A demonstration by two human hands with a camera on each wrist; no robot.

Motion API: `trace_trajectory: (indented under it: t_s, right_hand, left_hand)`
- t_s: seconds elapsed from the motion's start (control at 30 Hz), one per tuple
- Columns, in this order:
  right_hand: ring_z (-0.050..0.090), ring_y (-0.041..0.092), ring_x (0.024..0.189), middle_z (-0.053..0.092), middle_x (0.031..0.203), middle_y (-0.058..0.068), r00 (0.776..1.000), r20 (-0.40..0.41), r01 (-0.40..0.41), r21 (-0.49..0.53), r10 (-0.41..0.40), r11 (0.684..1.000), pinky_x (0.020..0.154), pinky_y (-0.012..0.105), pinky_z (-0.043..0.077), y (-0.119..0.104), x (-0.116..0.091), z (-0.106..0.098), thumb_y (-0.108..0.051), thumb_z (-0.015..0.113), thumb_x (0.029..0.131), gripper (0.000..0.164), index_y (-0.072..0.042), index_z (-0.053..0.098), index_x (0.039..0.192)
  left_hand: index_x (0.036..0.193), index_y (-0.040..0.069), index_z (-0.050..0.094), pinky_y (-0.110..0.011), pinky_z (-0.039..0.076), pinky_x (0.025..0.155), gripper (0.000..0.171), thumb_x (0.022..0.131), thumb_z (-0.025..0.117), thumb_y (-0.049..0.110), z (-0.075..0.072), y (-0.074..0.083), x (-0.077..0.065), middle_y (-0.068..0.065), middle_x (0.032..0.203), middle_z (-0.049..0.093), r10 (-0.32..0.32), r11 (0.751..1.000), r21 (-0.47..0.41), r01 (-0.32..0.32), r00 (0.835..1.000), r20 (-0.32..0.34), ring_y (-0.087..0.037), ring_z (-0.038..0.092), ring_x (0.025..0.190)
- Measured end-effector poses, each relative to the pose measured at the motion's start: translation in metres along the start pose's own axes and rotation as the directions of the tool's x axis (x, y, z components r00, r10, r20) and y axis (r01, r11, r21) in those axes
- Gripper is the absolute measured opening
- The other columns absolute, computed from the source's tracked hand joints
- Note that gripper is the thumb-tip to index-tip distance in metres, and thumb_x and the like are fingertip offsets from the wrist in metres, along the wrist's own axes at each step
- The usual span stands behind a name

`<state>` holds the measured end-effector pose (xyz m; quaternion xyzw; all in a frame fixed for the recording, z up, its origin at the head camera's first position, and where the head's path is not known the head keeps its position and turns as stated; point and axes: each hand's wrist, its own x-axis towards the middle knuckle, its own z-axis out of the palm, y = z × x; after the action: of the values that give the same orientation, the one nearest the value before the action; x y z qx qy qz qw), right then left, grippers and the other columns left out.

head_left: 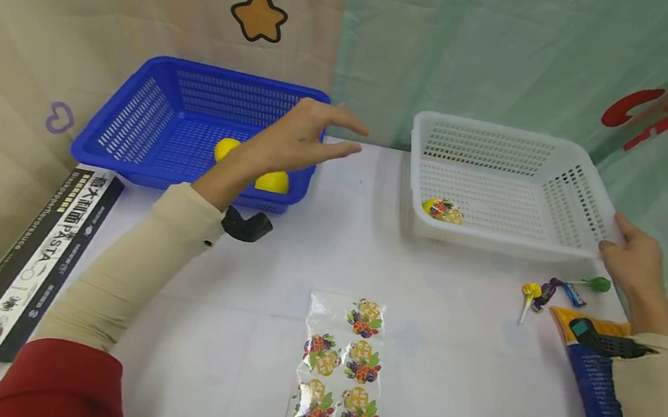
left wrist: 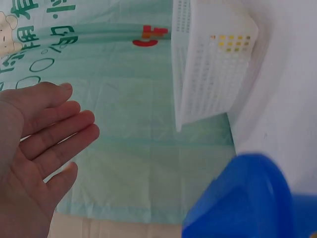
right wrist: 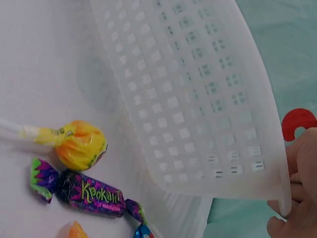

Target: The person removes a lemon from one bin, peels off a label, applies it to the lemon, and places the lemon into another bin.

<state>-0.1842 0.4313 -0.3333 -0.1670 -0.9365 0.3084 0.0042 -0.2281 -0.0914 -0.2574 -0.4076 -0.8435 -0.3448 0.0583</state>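
Observation:
My left hand (head_left: 299,138) hovers over the right end of the blue basket (head_left: 143,172), thumb and fingers extended and apart. In the left wrist view nothing lies in its palm. Yellow rounded objects (head_left: 273,182) sit in the blue basket, partly hidden by the left forearm. At the right, my right hand (head_left: 640,266) grips the near right corner of the white basket (head_left: 496,243), its fingers curled at the rim (right wrist: 283,196). A yellow object with a fruit sticker (head_left: 444,210) lies in that basket's near left corner.
A sheet of fruit stickers (head_left: 340,366) lies on the table's near middle. Lollipops (head_left: 531,291) and wrapped candies (right wrist: 94,193) lie below the white basket, beside a blue and yellow bag (head_left: 597,388). A black pasta box (head_left: 31,266) stands along the left edge.

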Motion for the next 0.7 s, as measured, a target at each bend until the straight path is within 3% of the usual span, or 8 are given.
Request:
trace_trajectory:
  t_s: [0.07, 0.17, 0.23, 0.3, 0.43, 0.57, 0.63, 0.7]
  right_hand:
    - [0.031, 0.055, 0.132, 0.016, 0.155, 0.034, 1.000, -0.026, 0.009, -0.019, -0.009, 1.000, 0.108, 0.068, 0.027, -0.009, -0.001, 0.001, -0.020, 0.036, 0.101, 0.066, -0.008, 0.001, 0.156]
    - [0.033, 0.053, 0.132, 0.019, 0.156, 0.031, 0.996, -0.076, 0.042, -0.021, -0.043, 0.999, 0.106, 0.067, 0.031, -0.029, -0.002, 0.008, -0.024, 0.038, 0.101, 0.068, -0.006, 0.005, 0.157]
    - [0.029, 0.049, 0.138, 0.019, 0.158, 0.028, 0.988, -0.107, 0.107, -0.023, -0.109, 0.994, 0.110, 0.064, 0.028, -0.047, -0.002, 0.017, -0.022, 0.039, 0.100, 0.066, -0.005, 0.010, 0.157]
    - [0.024, 0.045, 0.143, 0.019, 0.160, 0.022, 0.977, -0.115, 0.181, -0.005, -0.181, 0.983, 0.114, 0.060, 0.025, -0.066, -0.005, 0.028, -0.019, 0.041, 0.101, 0.064, -0.006, 0.015, 0.157]
    - [0.014, 0.035, 0.148, 0.019, 0.161, 0.016, 0.950, -0.084, 0.306, 0.043, -0.301, 0.951, 0.119, 0.053, 0.015, -0.109, -0.017, 0.047, -0.015, 0.046, 0.101, 0.062, -0.006, 0.020, 0.156]
    - [0.016, 0.029, 0.148, 0.022, 0.161, 0.012, 0.924, -0.032, 0.383, 0.100, -0.382, 0.918, 0.120, 0.047, 0.016, -0.153, -0.026, 0.065, -0.015, 0.051, 0.101, 0.063, -0.008, 0.023, 0.156]
    - [0.017, 0.026, 0.148, 0.023, 0.161, 0.010, 0.908, 0.016, 0.413, 0.132, -0.418, 0.901, 0.121, 0.045, 0.017, -0.174, -0.029, 0.077, -0.017, 0.053, 0.101, 0.063, -0.010, 0.024, 0.156]
    - [0.018, 0.025, 0.148, 0.024, 0.161, 0.008, 0.887, 0.082, 0.438, 0.161, -0.454, 0.884, 0.121, 0.043, 0.018, -0.193, -0.033, 0.091, -0.019, 0.055, 0.100, 0.064, -0.010, 0.025, 0.156]
  left_hand:
    - [0.121, 0.007, 0.070, -0.021, 0.049, 0.081, 0.028, 0.096, 0.066, 0.018, -0.014, -0.005, -0.008, -0.006, 0.118, 0.070, -0.037, 0.999, 0.025, 0.037, 0.999, -0.004, -0.021, 0.061, 0.068]
    - [0.123, 0.011, 0.070, -0.026, 0.045, 0.069, 0.030, 0.097, 0.065, 0.024, -0.038, -0.014, -0.019, -0.004, 0.122, 0.068, -0.121, 0.991, 0.064, 0.120, 0.993, 0.014, -0.019, 0.055, 0.066]
    - [0.124, 0.012, 0.070, -0.028, 0.050, 0.083, 0.031, 0.097, 0.065, 0.026, -0.054, -0.020, -0.023, -0.004, 0.126, 0.066, -0.168, 0.983, 0.084, 0.166, 0.985, 0.023, -0.018, 0.064, 0.088]
    - [0.124, 0.012, 0.069, -0.036, 0.048, 0.098, 0.032, 0.096, 0.066, 0.027, -0.068, -0.026, -0.025, -0.005, 0.128, 0.065, -0.203, 0.975, 0.094, 0.200, 0.979, 0.019, -0.018, 0.061, 0.114]
    - [0.125, 0.011, 0.069, -0.044, 0.045, 0.104, 0.034, 0.095, 0.068, 0.027, -0.089, -0.045, -0.025, -0.009, 0.125, 0.066, -0.240, 0.965, 0.117, 0.236, 0.971, 0.019, -0.026, 0.056, 0.124]
    - [0.125, 0.009, 0.069, -0.038, 0.045, 0.097, 0.038, 0.092, 0.071, 0.028, -0.101, -0.072, -0.030, -0.012, 0.127, 0.065, -0.331, 0.937, 0.135, 0.321, 0.941, 0.062, -0.027, 0.057, 0.119]
    - [0.125, 0.007, 0.068, -0.039, 0.045, 0.092, 0.041, 0.090, 0.074, 0.028, -0.105, -0.086, -0.034, -0.015, 0.129, 0.063, -0.396, 0.914, 0.137, 0.383, 0.913, 0.093, -0.029, 0.057, 0.116]
    - [0.125, 0.005, 0.067, -0.045, 0.045, 0.099, 0.044, 0.087, 0.077, 0.024, -0.109, -0.099, -0.038, -0.018, 0.132, 0.060, -0.454, 0.889, 0.133, 0.438, 0.880, 0.137, -0.034, 0.055, 0.119]
